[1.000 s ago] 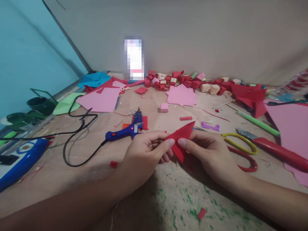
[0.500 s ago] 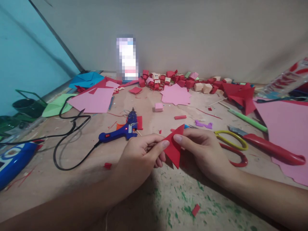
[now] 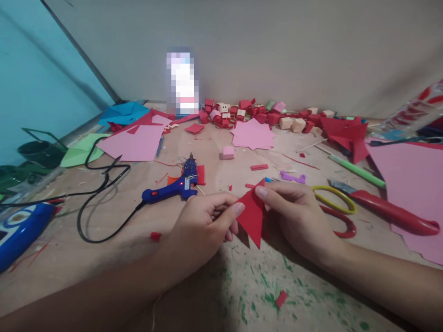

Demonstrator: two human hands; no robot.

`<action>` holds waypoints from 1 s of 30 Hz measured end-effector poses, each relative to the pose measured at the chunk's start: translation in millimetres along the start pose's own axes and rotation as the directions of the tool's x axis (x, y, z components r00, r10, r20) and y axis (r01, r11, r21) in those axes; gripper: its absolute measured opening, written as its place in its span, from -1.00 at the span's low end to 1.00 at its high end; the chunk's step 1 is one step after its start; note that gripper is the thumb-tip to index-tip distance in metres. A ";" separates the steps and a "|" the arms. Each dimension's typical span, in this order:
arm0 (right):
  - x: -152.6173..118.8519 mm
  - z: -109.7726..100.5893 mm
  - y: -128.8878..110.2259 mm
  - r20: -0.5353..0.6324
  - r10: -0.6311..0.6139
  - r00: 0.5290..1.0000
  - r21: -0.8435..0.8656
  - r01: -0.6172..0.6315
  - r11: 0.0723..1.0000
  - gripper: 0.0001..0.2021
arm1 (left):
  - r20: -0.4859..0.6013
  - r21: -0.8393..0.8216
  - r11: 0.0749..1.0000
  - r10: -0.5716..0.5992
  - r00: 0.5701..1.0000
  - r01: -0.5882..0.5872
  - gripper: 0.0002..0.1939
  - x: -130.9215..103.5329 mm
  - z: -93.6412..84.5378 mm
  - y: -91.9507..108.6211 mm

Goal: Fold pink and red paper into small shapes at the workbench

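Observation:
A folded piece of red paper (image 3: 253,216) is held between my two hands above the table, one pointed corner hanging down toward me. My left hand (image 3: 209,216) pinches its left corner, thumb on top and fingers curled beneath. At the upper right edge, my right hand (image 3: 294,207) grips the paper with the thumb on its face; the other fingers are mostly hidden behind. Scissors with one yellow and one red handle loop (image 3: 334,200) lie just beyond my right hand. Left of the paper rests a blue glue gun (image 3: 173,188) with a small red light showing.
Pink paper sheets (image 3: 252,134) and several small paper cubes (image 3: 224,113) lie along the back. A red-handled cutter (image 3: 394,212) and green pen (image 3: 356,170) are at right. The glue gun's black cord (image 3: 81,221) loops at left. A blurred lit screen (image 3: 183,83) stands against the wall.
The red paper has turned slightly, its lower point shifting down and right. My right thumb has moved up toward the paper's top corner. The left hand stays nearly still.

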State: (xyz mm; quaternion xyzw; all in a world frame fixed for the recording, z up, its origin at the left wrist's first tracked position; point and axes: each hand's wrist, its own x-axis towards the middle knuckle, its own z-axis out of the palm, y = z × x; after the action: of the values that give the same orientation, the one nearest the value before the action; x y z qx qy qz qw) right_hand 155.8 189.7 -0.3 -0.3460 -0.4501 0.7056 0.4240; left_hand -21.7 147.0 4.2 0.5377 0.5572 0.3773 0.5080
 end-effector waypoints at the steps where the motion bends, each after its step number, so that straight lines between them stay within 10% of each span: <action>1: -0.2 1.3 -0.2 -0.010 0.026 1.000 0.047 -0.025 0.999 -0.71 | 0.006 0.014 1.000 -0.002 1.000 0.002 -0.75 0.2 -0.3 -0.2; 15: 0.6 2.4 0.6 -0.117 0.051 0.992 0.079 -0.042 0.996 -0.64 | -0.002 0.023 1.000 0.016 1.000 -0.016 -0.76 -1.0 0.6 -3.5; 21: -3.0 -2.8 -1.4 0.114 0.032 0.993 -0.318 0.006 0.948 -0.57 | -0.058 -0.034 0.998 0.043 0.997 -0.045 -0.78 -1.9 0.1 -5.7; 30: -3.0 2.1 -5.2 0.208 0.090 0.974 -0.341 -0.014 0.940 -0.55 | -0.067 0.001 1.000 0.028 0.997 -0.028 -0.75 -4.6 0.0 -8.5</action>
State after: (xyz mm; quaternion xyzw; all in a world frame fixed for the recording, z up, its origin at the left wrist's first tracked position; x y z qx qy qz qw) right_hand 156.6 187.4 5.6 -0.3450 -0.5989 0.6632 0.2871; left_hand -23.9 141.4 -3.3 0.5324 0.5665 0.4022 0.4835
